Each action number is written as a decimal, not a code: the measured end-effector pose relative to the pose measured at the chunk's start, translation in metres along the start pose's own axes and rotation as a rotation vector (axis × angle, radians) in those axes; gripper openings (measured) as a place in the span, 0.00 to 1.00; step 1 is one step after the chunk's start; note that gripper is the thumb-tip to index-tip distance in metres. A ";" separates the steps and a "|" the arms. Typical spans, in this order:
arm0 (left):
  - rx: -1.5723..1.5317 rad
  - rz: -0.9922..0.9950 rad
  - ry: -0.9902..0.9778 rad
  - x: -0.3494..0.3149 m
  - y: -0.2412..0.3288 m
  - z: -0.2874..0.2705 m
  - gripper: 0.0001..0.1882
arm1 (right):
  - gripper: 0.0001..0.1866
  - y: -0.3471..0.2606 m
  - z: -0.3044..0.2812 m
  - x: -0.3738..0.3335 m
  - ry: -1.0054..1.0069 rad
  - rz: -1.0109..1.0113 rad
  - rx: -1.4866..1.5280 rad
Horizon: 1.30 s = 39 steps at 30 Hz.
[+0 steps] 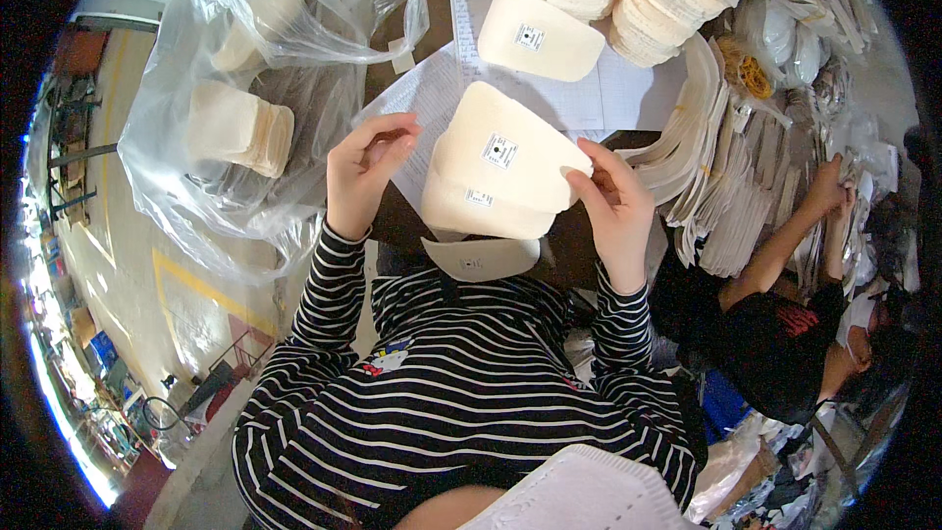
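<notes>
The right fingers [610,171] pinch overlapping cream pads [525,172], round-cornered, with white labels [498,150]; left fingers [375,128] curl nearby, released.

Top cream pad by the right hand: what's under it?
A second cream pad, its label showing, juts from under the top cream pad toward the person. White sheets appear past its left edge. The pads cover the rest, so how many are stacked can't be told.

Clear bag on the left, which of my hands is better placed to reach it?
Probably your left hand: it is nearer the clear bag and appears to hold nothing, while your right hand touches the edge of the labelled pads.
</notes>
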<state>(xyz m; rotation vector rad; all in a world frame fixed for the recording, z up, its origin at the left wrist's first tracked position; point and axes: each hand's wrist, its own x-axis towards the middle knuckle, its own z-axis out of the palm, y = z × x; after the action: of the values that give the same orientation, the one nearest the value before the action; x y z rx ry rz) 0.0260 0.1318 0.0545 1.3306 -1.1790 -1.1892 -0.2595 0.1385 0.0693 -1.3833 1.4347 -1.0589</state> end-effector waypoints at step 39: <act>-0.460 0.033 -0.372 -0.054 0.038 0.004 0.12 | 0.32 -0.013 0.000 -0.036 -0.559 -0.059 0.403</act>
<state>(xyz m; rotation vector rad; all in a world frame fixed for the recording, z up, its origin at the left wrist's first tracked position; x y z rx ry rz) 0.0165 0.1832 0.0953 0.7622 -1.0847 -1.6137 -0.2556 0.1742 0.0831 -1.2896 0.7332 -0.8447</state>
